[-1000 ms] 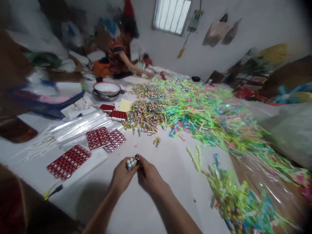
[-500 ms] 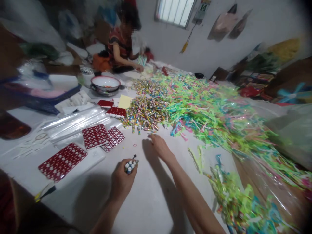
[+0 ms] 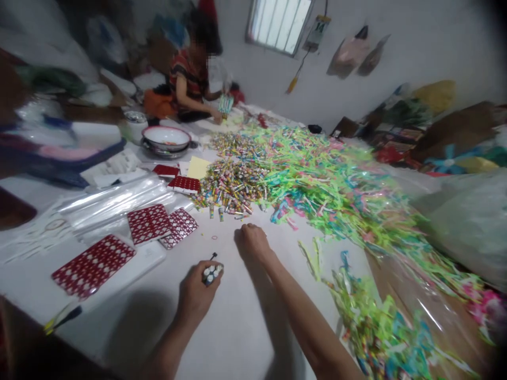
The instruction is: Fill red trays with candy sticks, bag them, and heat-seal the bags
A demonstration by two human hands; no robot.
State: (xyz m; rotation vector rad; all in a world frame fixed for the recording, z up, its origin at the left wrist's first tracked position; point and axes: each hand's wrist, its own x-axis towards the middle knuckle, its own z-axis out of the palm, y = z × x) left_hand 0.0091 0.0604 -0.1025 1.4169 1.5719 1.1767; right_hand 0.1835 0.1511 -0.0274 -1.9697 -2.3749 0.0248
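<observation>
My left hand [image 3: 198, 293] is closed around a small bundle of short tubes [image 3: 212, 274] with white round ends turned up. A thin dark stick with a square tip [image 3: 214, 255] shows just beyond its fingers. My right hand [image 3: 255, 243] hovers over or rests on the white tabletop, its fingers curled in; whatever they hold is hidden. Just beyond it lies a loose little tube [image 3: 242, 217], apart from the fingers. Behind that spreads a pile of small colourful printed tubes [image 3: 233, 182]. A thin red ring [image 3: 214, 237] lies between the hands and the pile.
Green, blue and pink ribbon strips [image 3: 320, 174] are heaped at right, with another bunch [image 3: 380, 327] nearer me. Red-and-white patterned cards [image 3: 95, 264] and clear plastic film [image 3: 114, 200] lie at left. A white basin [image 3: 166, 137] stands behind; a co-worker [image 3: 190, 84] sits beyond it.
My right hand has drawn back from the loose tube near the pile, its fingers curling in. My left hand keeps its bundle. The view has shifted slightly.
</observation>
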